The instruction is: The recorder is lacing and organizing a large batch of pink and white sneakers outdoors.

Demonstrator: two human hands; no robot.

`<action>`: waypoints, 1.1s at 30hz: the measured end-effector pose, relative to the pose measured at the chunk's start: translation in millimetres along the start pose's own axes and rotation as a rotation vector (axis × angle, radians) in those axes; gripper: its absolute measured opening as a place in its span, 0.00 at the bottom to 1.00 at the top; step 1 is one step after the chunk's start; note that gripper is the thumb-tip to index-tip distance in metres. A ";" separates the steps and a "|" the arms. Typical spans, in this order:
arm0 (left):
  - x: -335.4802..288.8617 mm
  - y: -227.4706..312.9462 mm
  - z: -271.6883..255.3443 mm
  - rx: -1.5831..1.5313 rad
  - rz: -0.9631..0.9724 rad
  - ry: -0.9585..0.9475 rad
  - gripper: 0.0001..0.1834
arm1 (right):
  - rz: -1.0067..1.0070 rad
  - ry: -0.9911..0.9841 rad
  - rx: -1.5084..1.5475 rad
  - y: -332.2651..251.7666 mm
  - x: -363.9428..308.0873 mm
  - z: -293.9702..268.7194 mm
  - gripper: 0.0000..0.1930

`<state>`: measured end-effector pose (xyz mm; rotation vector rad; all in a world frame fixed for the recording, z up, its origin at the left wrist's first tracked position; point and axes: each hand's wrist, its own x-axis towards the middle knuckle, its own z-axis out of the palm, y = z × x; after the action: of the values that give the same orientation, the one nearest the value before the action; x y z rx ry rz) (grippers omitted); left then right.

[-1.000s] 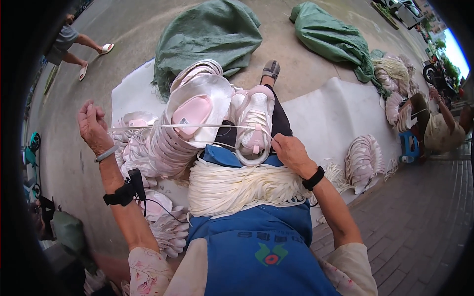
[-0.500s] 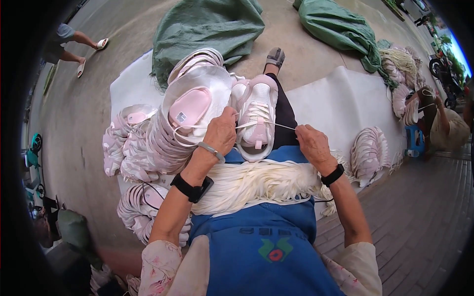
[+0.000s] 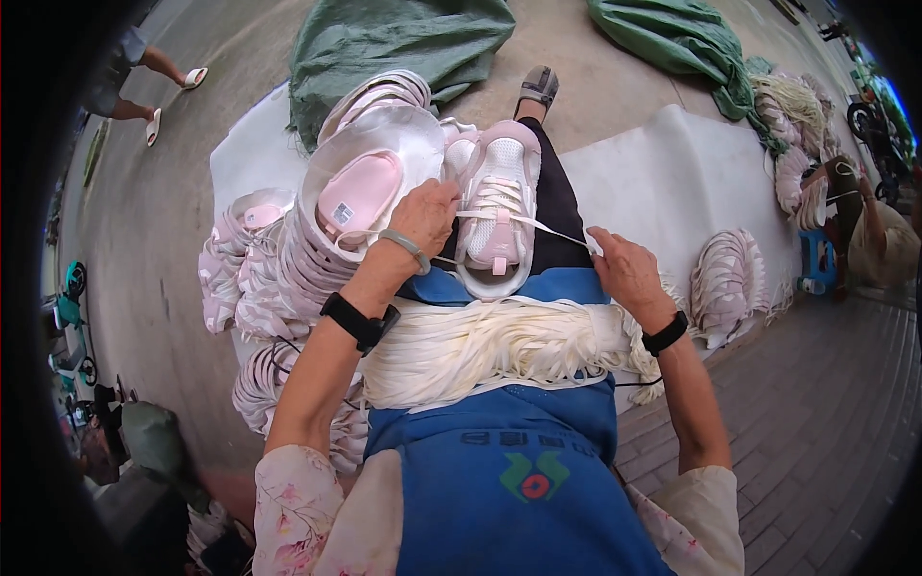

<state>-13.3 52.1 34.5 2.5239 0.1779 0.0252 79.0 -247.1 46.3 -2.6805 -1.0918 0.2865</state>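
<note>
A pink and white shoe upper (image 3: 499,206) rests on my lap, its toe pointing away from me and a white shoelace (image 3: 550,230) threaded across it. My left hand (image 3: 423,221) is closed at the upper's left edge, pinching one side of the lace. Out to the right, my right hand (image 3: 631,276) pinches the other end, which stretches from the upper to its fingertips. A thick bundle of cream laces (image 3: 490,350) lies across my blue apron (image 3: 490,470), nearer to me than the upper.
Nested shoe uppers (image 3: 360,192) pile up at my left. Another row of uppers (image 3: 728,283) stands on the white sheet (image 3: 663,182) at right. Green sacks (image 3: 403,58) lie ahead. One person walks at far left; another person (image 3: 884,240) sits at far right.
My right hand has moved slightly right, with the lace drawn out at its fingertips. My left hand stays beside the upper. The whole view has shifted a little.
</note>
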 end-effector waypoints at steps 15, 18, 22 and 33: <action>-16.7 27.1 4.2 -0.227 -0.013 0.197 0.09 | -0.159 0.099 0.231 -58.7 45.2 14.3 0.08; -7.8 22.1 6.1 -0.158 -0.158 0.013 0.11 | -0.184 0.119 0.077 -61.1 41.8 9.4 0.06; -4.2 19.7 2.4 -0.194 -0.202 -0.109 0.13 | -0.234 0.153 0.169 -58.7 40.0 8.4 0.05; 1.4 4.9 11.7 -0.115 0.028 0.139 0.08 | -0.243 0.050 -0.014 -32.7 42.3 10.2 0.02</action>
<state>-10.6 41.7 27.7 2.4099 0.1907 0.2165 84.5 -193.1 42.1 -2.5171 -1.3914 0.1671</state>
